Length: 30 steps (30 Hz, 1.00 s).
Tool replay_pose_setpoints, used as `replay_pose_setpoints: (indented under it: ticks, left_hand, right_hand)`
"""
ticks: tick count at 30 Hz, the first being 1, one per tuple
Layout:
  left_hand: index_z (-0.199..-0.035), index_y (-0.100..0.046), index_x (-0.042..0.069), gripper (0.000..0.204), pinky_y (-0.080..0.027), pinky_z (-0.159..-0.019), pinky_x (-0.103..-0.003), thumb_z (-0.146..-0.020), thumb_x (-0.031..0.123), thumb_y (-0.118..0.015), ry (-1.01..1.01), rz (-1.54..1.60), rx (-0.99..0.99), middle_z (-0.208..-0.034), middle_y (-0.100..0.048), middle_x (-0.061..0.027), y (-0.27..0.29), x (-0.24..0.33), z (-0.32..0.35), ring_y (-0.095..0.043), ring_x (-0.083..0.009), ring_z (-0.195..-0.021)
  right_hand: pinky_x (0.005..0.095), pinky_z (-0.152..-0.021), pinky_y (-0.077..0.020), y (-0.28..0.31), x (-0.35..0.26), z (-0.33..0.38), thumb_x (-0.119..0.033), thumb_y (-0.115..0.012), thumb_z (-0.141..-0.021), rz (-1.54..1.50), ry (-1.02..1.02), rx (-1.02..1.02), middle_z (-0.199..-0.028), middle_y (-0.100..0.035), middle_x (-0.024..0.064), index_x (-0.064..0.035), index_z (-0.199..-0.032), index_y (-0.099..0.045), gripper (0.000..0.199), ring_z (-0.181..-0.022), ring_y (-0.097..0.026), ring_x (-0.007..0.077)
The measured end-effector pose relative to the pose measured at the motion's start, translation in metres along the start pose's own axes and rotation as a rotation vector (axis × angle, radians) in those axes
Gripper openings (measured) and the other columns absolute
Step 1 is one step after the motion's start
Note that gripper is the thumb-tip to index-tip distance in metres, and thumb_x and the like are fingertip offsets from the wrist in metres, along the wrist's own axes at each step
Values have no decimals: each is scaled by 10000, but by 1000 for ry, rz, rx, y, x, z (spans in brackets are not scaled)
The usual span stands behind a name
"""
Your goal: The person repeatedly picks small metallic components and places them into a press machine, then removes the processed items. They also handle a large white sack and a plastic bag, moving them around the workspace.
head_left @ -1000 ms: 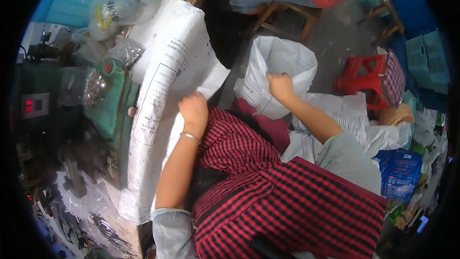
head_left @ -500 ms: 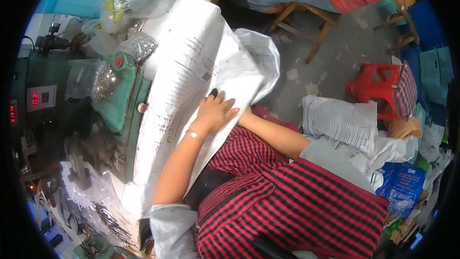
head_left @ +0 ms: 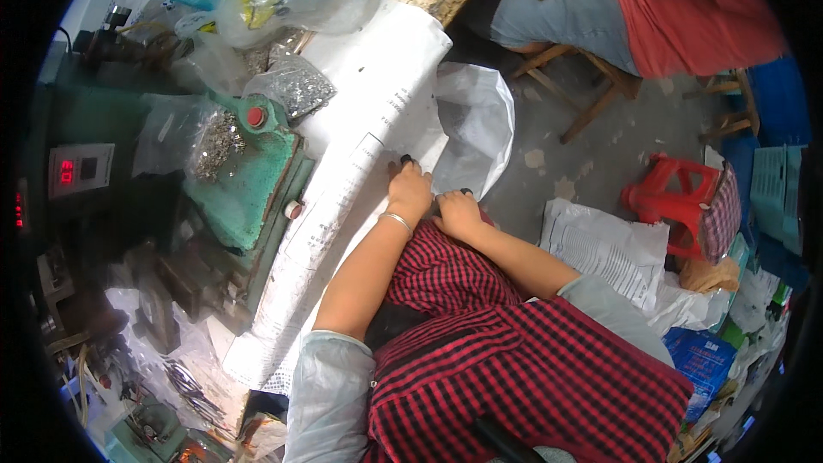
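A large white printed sack [head_left: 343, 197] lies along the bench edge and hangs toward my lap, its open end [head_left: 480, 120] bulging on the far side. My left hand [head_left: 410, 195] is closed at the sack's near edge, a black cover on one fingertip and a bracelet on the wrist. Close to its right, my right hand [head_left: 461, 214] has its fingers curled at the rim of the sack, also with a black fingertip cover. A red-and-black checked apron [head_left: 523, 360] covers my lap below both hands.
On the left stands a green machine [head_left: 244, 197] with a red button and a lit display. Clear bags of small metal parts [head_left: 296, 86] rest beside it. Another person [head_left: 566, 26] sits across. A red stool [head_left: 677, 197] and white sacks [head_left: 600, 249] are to the right.
My right hand has come out from behind the sack to its rim. My left hand has gone from lying spread on the sack to closing at its edge. The view has shifted.
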<state>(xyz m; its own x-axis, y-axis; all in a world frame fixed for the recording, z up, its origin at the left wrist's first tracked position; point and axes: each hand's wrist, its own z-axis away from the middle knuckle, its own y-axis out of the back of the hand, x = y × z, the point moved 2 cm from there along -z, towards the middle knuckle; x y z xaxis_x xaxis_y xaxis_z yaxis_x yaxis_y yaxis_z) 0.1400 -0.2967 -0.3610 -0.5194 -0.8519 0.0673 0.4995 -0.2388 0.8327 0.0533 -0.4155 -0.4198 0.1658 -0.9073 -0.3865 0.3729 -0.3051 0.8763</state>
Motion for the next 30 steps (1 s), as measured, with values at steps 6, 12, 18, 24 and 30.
replay_pose_setpoints:
  ticks: [6, 12, 18, 24, 30]
  left_hand:
    - [-1319, -677, 160, 448, -303, -1203, -576, -965, 428, -623, -43, 33, -3, -1520, -515, -138, -21, -1, 2, -447, -310, -1415]
    - [-1208, -739, 118, 348, -114, -1252, -611, -912, 214, -583, -66, 39, -80, -1551, -494, -168, -34, -19, 11, -478, -334, -1399]
    - [-1095, -801, 92, 339, -311, -1175, -480, -949, 242, -535, -154, 0, -78, -1402, -621, -147, -40, -20, 2, -530, -298, -1324]
    - [-1096, -756, 34, 326, -417, -1075, -491, -967, 225, -526, -308, 94, -123, -1206, -720, -139, -27, -12, -20, -601, -330, -1218]
    - [-1120, -735, 30, 318, -433, -1065, -470, -983, 250, -551, -139, 383, -18, -1167, -720, -191, -31, -19, -11, -631, -358, -1153]
  right_hand:
    - [501, -812, -550, -67, -3, -40, -191, -614, -866, -174, -148, -165, -936, -756, 209, -74, -953, -758, 205, -891, -731, 384]
    - [502, -833, -544, -93, -72, -89, -209, -626, -860, -388, -238, -256, -948, -750, 193, -77, -936, -757, 201, -911, -717, 385]
    - [499, -827, -531, -66, -67, -85, -218, -641, -830, -337, -137, -314, -914, -753, 154, -87, -915, -759, 195, -886, -715, 367]
    - [495, -820, -519, 18, -33, -26, -227, -656, -801, 59, 184, -298, -880, -756, 115, -98, -894, -760, 190, -862, -713, 349]
    - [438, -842, -459, 24, 11, -8, -190, -605, -889, 484, 358, -309, -946, -771, 69, -133, -957, -797, 212, -935, -717, 244]
